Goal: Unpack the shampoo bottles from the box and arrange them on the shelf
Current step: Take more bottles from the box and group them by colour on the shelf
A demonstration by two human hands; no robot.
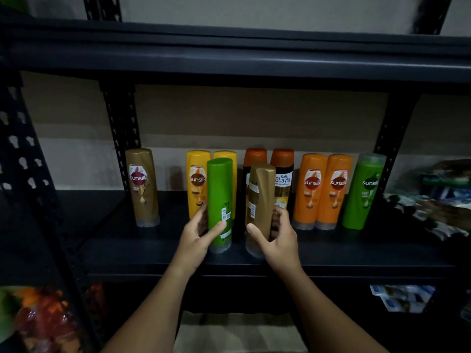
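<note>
A black metal shelf [356,253] stands against a pale wall, carrying from left to right a gold Sunsilk bottle [143,187], two yellow ones, two orange-capped Safi Shayla bottles, two orange Sunsilk bottles and a green one [363,192]. Near the front edge, the left hand [196,238] grips a green shampoo bottle [219,200], its barcode side facing out. Just beside it, the right hand [279,239] grips a gold shampoo bottle [260,205], both upright on the board.

Bottles: 2 gold [143,187], 2 yellow [197,184], 2 green [219,202], 2 orange [309,191], prob. 2 black [283,179].
</note>
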